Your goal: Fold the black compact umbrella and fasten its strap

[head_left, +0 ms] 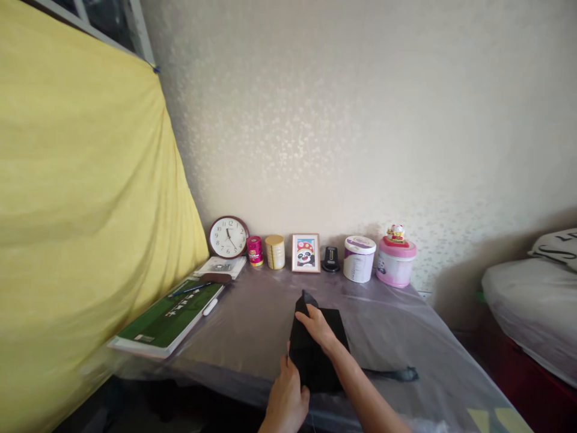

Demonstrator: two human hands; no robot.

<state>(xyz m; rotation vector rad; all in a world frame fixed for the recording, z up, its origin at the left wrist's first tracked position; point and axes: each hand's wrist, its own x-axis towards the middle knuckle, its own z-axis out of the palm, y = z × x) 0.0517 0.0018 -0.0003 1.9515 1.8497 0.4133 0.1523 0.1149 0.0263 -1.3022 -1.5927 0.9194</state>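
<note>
A black cloth item (318, 367), squarish and folded, lies at the front of the table; its exact kind is not clear. My left hand (285, 392) grips its near left edge, thumb on top and fingers partly hidden. Farther up, my right hand (319, 328) pinches the raised upper left part of the same cloth, which sticks up in a peak. A dark strap-like strip (396, 374) stretches out to the right from under my right forearm, and whether it joins the cloth is hidden.
Along the wall stand a round clock (228, 237), a pink can (255, 251), a yellow-lidded jar (275, 252), a framed panda picture (306, 253), a black stapler-like object (330, 259) and two tubs (359, 260). A green book (171, 319) lies left, beside a yellow curtain (90, 198).
</note>
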